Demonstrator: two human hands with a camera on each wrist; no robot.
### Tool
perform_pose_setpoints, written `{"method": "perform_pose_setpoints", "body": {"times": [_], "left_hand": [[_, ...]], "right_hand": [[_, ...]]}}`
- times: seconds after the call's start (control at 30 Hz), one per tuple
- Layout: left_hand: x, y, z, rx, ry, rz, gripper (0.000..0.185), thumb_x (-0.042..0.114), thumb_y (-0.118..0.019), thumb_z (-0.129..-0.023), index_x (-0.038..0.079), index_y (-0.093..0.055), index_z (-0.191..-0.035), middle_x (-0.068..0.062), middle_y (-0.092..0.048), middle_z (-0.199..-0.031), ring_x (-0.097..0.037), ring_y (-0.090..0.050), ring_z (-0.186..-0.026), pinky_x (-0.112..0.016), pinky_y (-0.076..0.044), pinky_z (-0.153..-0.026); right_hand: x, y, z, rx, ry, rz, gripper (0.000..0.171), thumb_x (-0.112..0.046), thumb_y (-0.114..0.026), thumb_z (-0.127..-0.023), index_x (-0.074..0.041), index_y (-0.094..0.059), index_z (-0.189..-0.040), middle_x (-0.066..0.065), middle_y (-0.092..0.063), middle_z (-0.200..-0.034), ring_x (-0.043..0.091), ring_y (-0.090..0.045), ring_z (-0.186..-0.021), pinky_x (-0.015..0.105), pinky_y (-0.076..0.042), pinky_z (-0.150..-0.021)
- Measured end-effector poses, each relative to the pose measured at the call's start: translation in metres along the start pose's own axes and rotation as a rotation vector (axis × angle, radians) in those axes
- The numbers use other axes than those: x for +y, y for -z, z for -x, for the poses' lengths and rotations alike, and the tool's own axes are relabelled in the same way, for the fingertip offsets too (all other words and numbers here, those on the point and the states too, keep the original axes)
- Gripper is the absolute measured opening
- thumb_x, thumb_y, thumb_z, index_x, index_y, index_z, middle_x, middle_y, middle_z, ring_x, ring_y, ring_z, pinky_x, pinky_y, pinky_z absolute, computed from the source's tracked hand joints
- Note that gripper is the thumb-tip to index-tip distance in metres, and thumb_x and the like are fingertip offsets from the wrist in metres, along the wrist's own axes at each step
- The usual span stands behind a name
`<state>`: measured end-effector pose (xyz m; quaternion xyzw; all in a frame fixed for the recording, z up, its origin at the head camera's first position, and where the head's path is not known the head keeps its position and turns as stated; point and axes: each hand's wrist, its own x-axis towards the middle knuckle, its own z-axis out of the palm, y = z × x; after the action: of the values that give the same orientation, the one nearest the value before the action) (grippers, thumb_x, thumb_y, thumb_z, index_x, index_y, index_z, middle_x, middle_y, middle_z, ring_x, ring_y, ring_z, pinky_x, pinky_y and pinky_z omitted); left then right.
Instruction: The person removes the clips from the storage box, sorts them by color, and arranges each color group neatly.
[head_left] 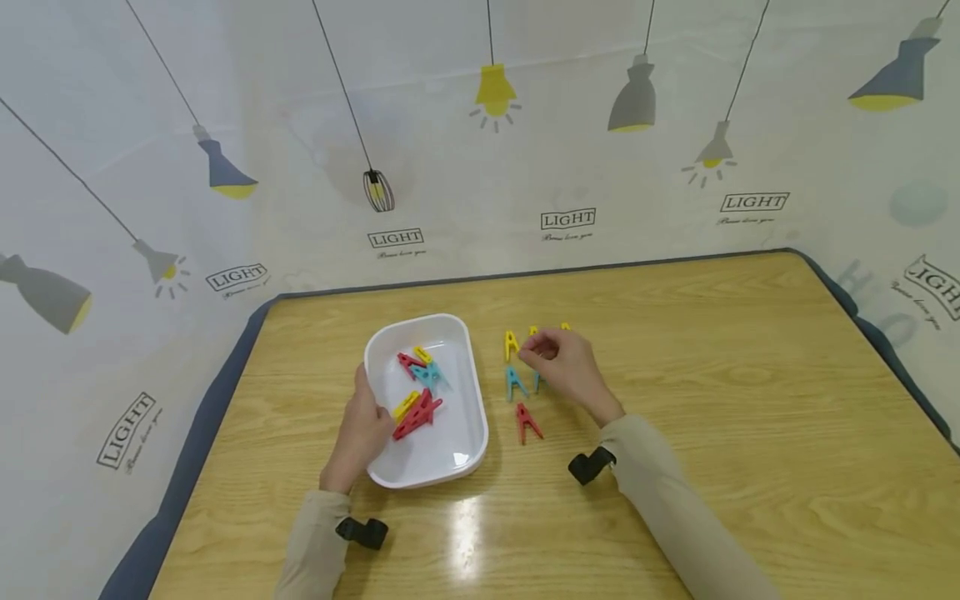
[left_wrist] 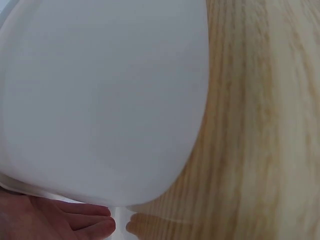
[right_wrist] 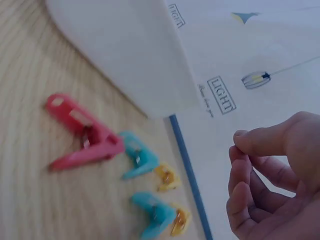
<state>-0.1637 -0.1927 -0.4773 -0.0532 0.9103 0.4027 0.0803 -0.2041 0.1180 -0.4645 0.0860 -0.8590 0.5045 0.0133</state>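
Observation:
My left hand (head_left: pixel 366 429) grips the left side of a white plastic tray (head_left: pixel 474 417), thumb over the rim; its fingers (left_wrist: pixel 85 220) show beside the tray's wall in the left wrist view. Inside lie red clothespins (head_left: pixel 415 417), yellow ones and blue ones, loosely piled. Above the table, my right hand (head_left: pixel 564 367) has its thumb and forefinger tips together, with nothing visible between them. Under and beside it are a yellow clothespin (head_left: pixel 511 345), a blue clothespin (head_left: pixel 515 383) and a red clothespin (right_wrist: pixel 85 135), standing in rows. The right hand partly covers other yellow and blue ones.
A wooden table (head_left: pixel 712 350) carries everything. Behind it rises a pale wall covering (head_left: pixel 450 150) printed with lamps, with a dark blue strip (head_left: pixel 202 433) along the table's edge. Black wrist bands (head_left: pixel 363 533) sit on both sleeves.

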Motion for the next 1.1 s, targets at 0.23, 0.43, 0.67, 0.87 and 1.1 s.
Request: {"method": "perform_pose_setpoints", "body": {"times": [0.23, 0.43, 0.67, 0.87, 1.1], "left_hand": [[-0.003, 0.002, -0.002, 0.009, -0.012, 0.011, 0.082, -0.010, -0.040, -0.091, 0.004, 0.001, -0.161, -0.030, -0.031, -0.159, -0.042, -0.044, -0.139, -0.058, -0.045, -0.109], [-0.003, 0.003, -0.003, 0.009, 0.002, 0.031, 0.085, -0.011, -0.041, -0.091, 0.006, 0.003, -0.162, -0.027, -0.029, -0.161, -0.041, -0.043, -0.140, -0.058, -0.043, -0.110], [-0.007, -0.001, -0.001, 0.046, -0.045, 0.028, 0.085, -0.016, -0.042, -0.085, 0.001, -0.006, -0.159, -0.032, -0.040, -0.153, -0.040, -0.050, -0.131, -0.056, -0.047, -0.108], [-0.007, 0.000, -0.002, 0.044, -0.032, 0.037, 0.086, -0.015, -0.044, -0.086, 0.003, -0.004, -0.161, -0.029, -0.037, -0.156, -0.039, -0.048, -0.135, -0.055, -0.044, -0.111], [-0.008, 0.003, 0.000, 0.035, -0.042, 0.067, 0.089, -0.017, -0.044, -0.085, 0.003, -0.003, -0.161, -0.029, -0.035, -0.157, -0.040, -0.048, -0.135, -0.056, -0.045, -0.110]], "right_hand": [[-0.034, -0.019, -0.018, -0.044, 0.006, -0.057, 0.010, -0.015, -0.072, -0.092, -0.004, -0.071, -0.093, 0.011, -0.073, -0.089, 0.017, -0.063, -0.076, 0.024, -0.052, -0.069], [-0.058, -0.039, -0.031, -0.082, 0.030, -0.082, 0.011, -0.015, -0.072, -0.092, -0.004, -0.071, -0.094, 0.010, -0.072, -0.089, 0.017, -0.062, -0.077, 0.021, -0.051, -0.067], [-0.073, -0.061, -0.039, -0.124, 0.027, -0.067, 0.009, -0.014, -0.073, -0.092, -0.005, -0.071, -0.094, 0.009, -0.072, -0.090, 0.017, -0.061, -0.078, 0.021, -0.053, -0.069], [-0.074, -0.079, -0.045, -0.147, -0.007, -0.069, 0.008, -0.014, -0.072, -0.092, -0.007, -0.070, -0.095, 0.008, -0.071, -0.091, 0.016, -0.062, -0.080, 0.021, -0.054, -0.071], [-0.079, -0.097, -0.059, -0.153, -0.013, -0.082, 0.010, -0.015, -0.072, -0.092, -0.006, -0.071, -0.095, 0.008, -0.072, -0.092, 0.017, -0.062, -0.081, 0.021, -0.053, -0.071]]}}
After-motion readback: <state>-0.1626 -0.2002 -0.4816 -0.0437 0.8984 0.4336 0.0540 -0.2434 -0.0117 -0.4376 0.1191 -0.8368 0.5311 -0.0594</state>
